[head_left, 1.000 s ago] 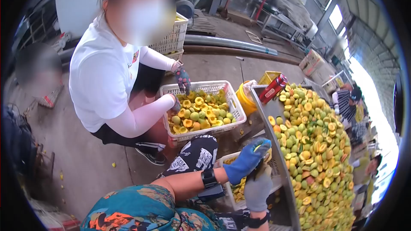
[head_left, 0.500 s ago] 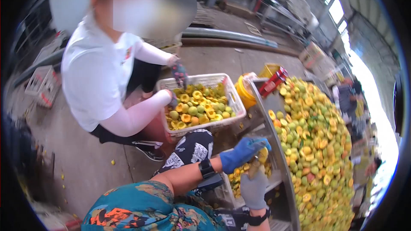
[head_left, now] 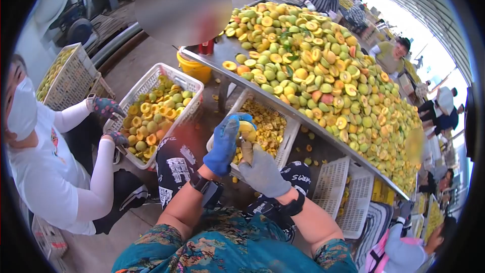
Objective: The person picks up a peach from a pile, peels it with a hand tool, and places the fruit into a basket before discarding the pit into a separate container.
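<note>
My left hand (head_left: 222,144), in a blue glove, is closed around a yellow peach half (head_left: 247,130). In a grey glove, my right hand (head_left: 265,173) grips a tool with a tan handle (head_left: 246,152). The tool's upper end meets the fruit, but its working tip is hidden, so its exact kind cannot be made out. Both hands are close together above a white crate (head_left: 289,141) that holds small yellow fruit pieces (head_left: 268,121).
A metal table (head_left: 214,59) bears a large heap of halved peaches (head_left: 308,65). At left, a co-worker's gloved hands are at a white crate (head_left: 191,105) of peach halves. A yellow bucket (head_left: 194,71) stands behind it. Stacked white crates (head_left: 331,184) stand at right; other people work beyond.
My view has swung right, showing more of the table and other people. Both hands still hold the peach half and tool together. The co-worker's hands have shifted to the crate's near left side.
</note>
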A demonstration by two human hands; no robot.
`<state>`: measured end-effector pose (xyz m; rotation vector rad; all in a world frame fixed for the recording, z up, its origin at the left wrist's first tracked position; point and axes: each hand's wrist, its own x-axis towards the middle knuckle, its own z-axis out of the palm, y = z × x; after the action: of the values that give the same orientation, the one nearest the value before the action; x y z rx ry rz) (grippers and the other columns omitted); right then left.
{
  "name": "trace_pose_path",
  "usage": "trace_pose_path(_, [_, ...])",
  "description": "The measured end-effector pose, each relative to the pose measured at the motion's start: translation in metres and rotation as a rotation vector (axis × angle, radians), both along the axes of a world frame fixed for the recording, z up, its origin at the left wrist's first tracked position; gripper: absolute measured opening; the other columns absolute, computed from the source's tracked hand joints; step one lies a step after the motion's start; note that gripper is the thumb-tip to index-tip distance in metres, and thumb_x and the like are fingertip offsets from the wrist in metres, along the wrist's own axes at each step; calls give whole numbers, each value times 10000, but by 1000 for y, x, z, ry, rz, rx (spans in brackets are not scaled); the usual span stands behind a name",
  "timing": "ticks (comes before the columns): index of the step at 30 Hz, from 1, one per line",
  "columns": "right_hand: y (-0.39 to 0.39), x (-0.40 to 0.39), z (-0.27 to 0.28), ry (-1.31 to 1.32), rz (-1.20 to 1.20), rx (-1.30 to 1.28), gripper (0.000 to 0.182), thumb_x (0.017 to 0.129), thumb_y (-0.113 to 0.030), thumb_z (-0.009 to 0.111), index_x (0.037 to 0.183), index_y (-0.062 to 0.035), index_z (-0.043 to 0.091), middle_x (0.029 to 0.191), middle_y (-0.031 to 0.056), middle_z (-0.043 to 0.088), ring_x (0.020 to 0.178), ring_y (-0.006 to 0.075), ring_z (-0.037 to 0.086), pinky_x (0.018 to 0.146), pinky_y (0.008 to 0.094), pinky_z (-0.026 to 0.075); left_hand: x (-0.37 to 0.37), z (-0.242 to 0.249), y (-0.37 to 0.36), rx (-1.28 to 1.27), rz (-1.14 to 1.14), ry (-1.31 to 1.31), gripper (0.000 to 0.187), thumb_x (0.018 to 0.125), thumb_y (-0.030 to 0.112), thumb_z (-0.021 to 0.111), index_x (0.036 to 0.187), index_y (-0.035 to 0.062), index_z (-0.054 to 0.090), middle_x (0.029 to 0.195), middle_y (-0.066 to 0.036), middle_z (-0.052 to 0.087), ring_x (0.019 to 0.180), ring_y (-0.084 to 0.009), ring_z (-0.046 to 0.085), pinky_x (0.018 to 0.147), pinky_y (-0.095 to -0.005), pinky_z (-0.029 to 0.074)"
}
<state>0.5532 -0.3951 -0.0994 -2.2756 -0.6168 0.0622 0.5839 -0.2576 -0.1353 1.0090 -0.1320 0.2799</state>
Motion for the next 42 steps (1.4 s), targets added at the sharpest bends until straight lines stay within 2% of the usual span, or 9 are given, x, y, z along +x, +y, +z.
trace_pose_path(5, [-15,-2,-17,-88,-68,-210,336,800,-269,643,961,13,555,834,249,592,751,427,602,614,489,469,14,-28,-16,484,198,-18,382,1016,339,401,1119,19,582,904,-92,661,790,-164,644,742,-296,533])
trace_pose_path(12, [-31,3,-32,94,-116,47,318,782,-244,640,931,21,545,831,267,593,776,440,601,626,507,471,4,-10,-41,153,36,154,346,1008,343,446,1084,31,575,905,-36,626,808,-104,585,730,-249,480])
trace_pose_path(19, [-50,10,-43,210,-62,61,432,826,-357,635,959,39,523,812,267,613,772,461,608,656,503,477,14,-6,-29,414,-265,199,310,1001,294,466,1091,29,598,956,-44,619,876,-116,588,798,-264,476])
trace_pose_path(21, [-48,7,-47,164,-94,-61,560,837,-508,624,958,33,554,823,275,622,787,455,616,664,506,477,22,-9,-27,565,-274,154,289,984,274,495,1051,25,623,960,-40,630,898,-137,592,843,-283,468])
trace_pose_path(23, [-43,11,-4,567,61,86,415,869,-407,599,967,-3,604,754,208,633,688,375,637,599,457,490,31,-24,-12,985,-187,-261,362,977,297,479,1003,-24,644,946,-89,660,894,-172,603,858,-311,465])
trace_pose_path(25, [-47,7,-6,824,30,296,220,867,-201,523,911,3,592,675,66,599,557,149,597,492,318,456,29,-7,-10,710,-451,16,359,971,299,493,1018,-23,645,961,-87,663,916,-171,600,882,-315,457])
trace_pose_path(30, [-43,16,-17,895,18,212,165,815,-167,549,907,-32,530,655,39,537,494,123,530,447,278,425,49,-24,-3,633,-622,-60,388,954,341,535,1016,-23,654,1000,-90,664,937,-167,602,885,-315,462])
trace_pose_path(35, [-43,20,-32,1046,46,510,180,831,-223,581,852,-47,550,688,-4,527,604,97,525,566,253,421,49,-28,-1,426,-619,33,316,942,274,574,1021,-16,671,997,-67,672,920,-143,602,856,-297,472])
trace_pose_path(42, [-36,36,-52,760,19,407,227,865,-226,628,976,-38,571,773,4,565,696,97,529,663,243,438,49,-36,-14,12,-459,68,423,947,383,540,1078,-14,606,955,-98,647,883,-178,635,799,-297,509])
